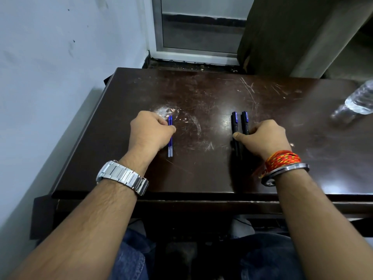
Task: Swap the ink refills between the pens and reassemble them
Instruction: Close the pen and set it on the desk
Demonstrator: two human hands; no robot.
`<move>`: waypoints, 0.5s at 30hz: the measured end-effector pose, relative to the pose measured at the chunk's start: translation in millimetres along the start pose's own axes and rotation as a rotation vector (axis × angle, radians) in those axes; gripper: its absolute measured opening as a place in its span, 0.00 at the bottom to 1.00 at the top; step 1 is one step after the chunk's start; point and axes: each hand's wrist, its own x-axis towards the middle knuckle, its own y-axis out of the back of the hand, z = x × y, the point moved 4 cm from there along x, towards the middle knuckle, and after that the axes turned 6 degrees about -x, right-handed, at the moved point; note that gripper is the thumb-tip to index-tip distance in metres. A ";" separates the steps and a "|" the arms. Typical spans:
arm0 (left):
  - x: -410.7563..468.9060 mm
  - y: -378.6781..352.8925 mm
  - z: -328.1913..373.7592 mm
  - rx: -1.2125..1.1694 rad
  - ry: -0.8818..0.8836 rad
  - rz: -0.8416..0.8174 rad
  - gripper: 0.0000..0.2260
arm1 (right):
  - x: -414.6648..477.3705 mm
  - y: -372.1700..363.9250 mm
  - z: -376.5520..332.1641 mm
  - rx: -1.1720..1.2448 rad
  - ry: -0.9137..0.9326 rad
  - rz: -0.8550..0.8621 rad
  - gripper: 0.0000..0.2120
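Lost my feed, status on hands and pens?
Left hand grip on two blue refills. Right hand on two black pen bodies. Water bottle far right, clear.

You are sitting at a dark brown table point(201, 174) whose glossy top is badly scratched and worn pale just beyond your left fingers point(161, 121). It looks like a plain office or study corner rather than a workshop, though that is not certain. A bluish painted wall point(60, 57), scuffed and marked, runs along the table's left edge. Well beyond your fingertips a metal-framed glass door point(201, 27) meets a gritty sill. A clear plastic water bottle point(361, 98) lies far right of your right fingers point(254, 130).
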 end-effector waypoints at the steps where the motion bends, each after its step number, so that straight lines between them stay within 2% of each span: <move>1: -0.6 0.0 -0.8 0.035 0.016 -0.017 0.06 | -0.2 -1.3 -1.6 -0.001 0.012 0.000 0.18; 6: -3.3 -3.0 2.3 0.122 0.031 -0.075 0.10 | -4.6 -9.2 -12.1 -0.048 0.090 -0.025 0.15; 15: -5.3 -5.8 5.2 0.155 0.022 -0.108 0.09 | -7.4 -18.4 -20.8 -0.052 0.105 -0.003 0.20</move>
